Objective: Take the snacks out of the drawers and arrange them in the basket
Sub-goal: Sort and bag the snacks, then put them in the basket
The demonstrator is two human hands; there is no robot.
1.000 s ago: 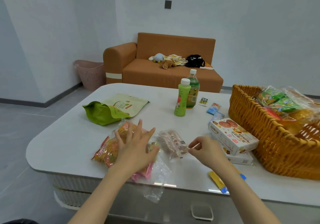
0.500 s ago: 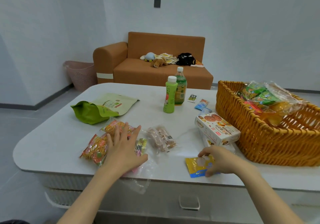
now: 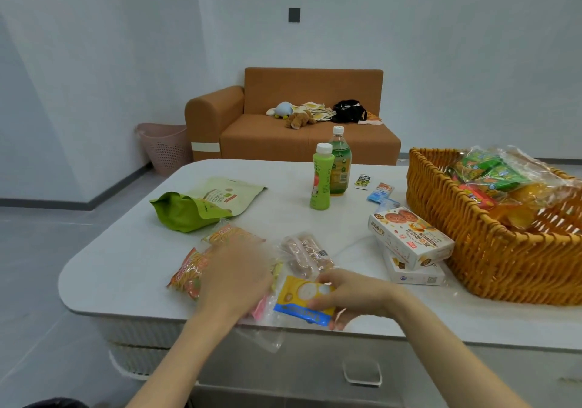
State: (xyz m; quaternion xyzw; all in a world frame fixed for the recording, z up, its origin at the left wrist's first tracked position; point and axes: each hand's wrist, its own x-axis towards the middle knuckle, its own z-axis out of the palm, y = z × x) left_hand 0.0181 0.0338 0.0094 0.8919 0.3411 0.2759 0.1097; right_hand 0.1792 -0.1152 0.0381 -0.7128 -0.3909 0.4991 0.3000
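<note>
My right hand point(image 3: 349, 297) grips a small yellow-and-blue snack packet point(image 3: 300, 300) just above the table's front edge. My left hand point(image 3: 234, 277), blurred by motion, lies flat with straight fingers over the orange noodle snack bags point(image 3: 189, 269) and a clear bag. A clear pack of sausages point(image 3: 307, 251) lies between the hands. Two biscuit boxes point(image 3: 409, 237) are stacked beside the wicker basket point(image 3: 491, 256) at the right, which holds green and orange snack bags point(image 3: 494, 174).
A green pouch point(image 3: 204, 203) lies at the left of the white table point(image 3: 126, 269). Two green bottles point(image 3: 330, 174) stand mid-table, with small sachets point(image 3: 379, 192) near them. A drawer handle point(image 3: 362, 373) shows below the table edge. An orange sofa point(image 3: 293, 130) and pink bin point(image 3: 163, 146) stand behind.
My right hand pulled the yellow-and-blue packet off the table edge, gripped it and carried it left toward my left hand. My left hand stayed over the noodle bags, shifting slightly.
</note>
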